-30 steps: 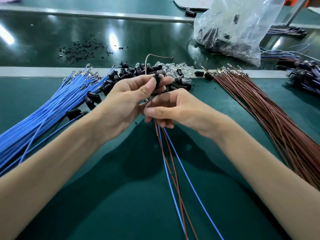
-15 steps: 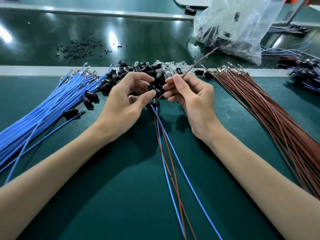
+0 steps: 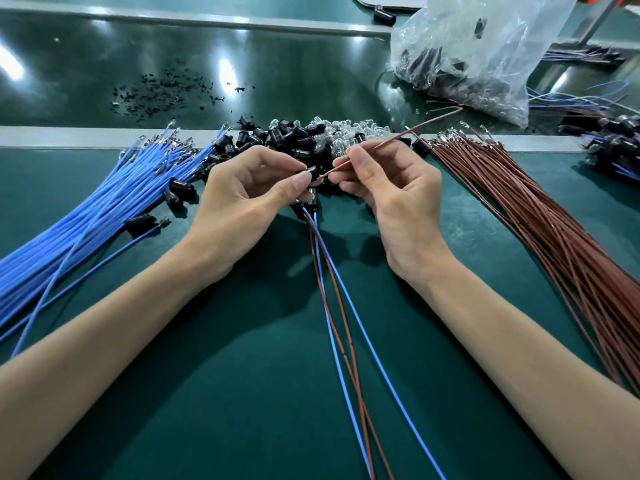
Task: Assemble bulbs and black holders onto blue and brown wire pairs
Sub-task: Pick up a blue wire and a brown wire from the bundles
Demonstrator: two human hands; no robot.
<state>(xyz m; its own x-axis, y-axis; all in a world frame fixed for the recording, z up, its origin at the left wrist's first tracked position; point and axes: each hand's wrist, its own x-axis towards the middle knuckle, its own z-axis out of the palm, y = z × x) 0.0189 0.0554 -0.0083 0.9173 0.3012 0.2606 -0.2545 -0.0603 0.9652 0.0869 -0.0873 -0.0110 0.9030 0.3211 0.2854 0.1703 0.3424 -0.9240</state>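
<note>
Our left hand (image 3: 249,192) curls palm-up, thumb and forefinger pinching a black holder (image 3: 313,173). From under that hand two blue and two brown wires (image 3: 346,355) trail across the bench (image 3: 242,410) towards us. Our right hand (image 3: 391,188) pinches a single brown wire (image 3: 405,133), its near end aimed at the holder and just short of it, its far end slanting up towards the plastic bag (image 3: 467,53). Just behind the hands lies the pile of holders and bulbs (image 3: 311,133), against a grey rail (image 3: 69,136). The blue wire bundle (image 3: 86,220) fans out left and the brown wire bundle (image 3: 554,220) right. Open green bench lies between our forearms.
</note>
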